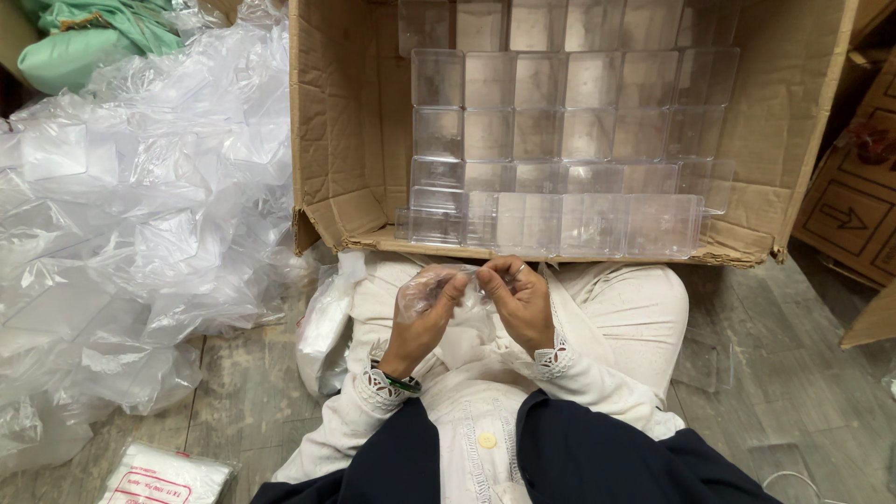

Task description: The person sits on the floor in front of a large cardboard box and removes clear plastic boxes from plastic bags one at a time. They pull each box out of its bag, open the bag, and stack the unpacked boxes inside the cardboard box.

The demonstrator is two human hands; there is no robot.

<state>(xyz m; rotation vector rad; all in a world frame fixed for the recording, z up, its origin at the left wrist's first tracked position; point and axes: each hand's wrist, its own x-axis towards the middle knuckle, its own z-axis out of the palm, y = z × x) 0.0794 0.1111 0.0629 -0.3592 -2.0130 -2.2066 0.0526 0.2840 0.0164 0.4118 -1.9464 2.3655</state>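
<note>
Two bare hands meet over the lap: the left hand (425, 313) and the right hand (518, 299) each pinch an edge of one small thin clear plastic bag (439, 285), fingertips closed on the film, the bag held in the air just below the near edge of the large brown cardboard box (341, 140). Whether the mouth of the bag is parted cannot be told.

Risk, as judged: the film is slick and flimsy, so a pinch this light may slip, or the bag may tear if the hands pull apart unevenly.

Inside the box, rows of clear square plastic containers (569, 131) stand stacked, the front row (579, 224) at the torn lower flap; a knock from a wrist could tip that row out onto the lap.

At the left, a heap of loose crumpled clear plastic wrapping (140, 215) covers the wooden floor (243, 392) and could hide a dropped bag.
</note>
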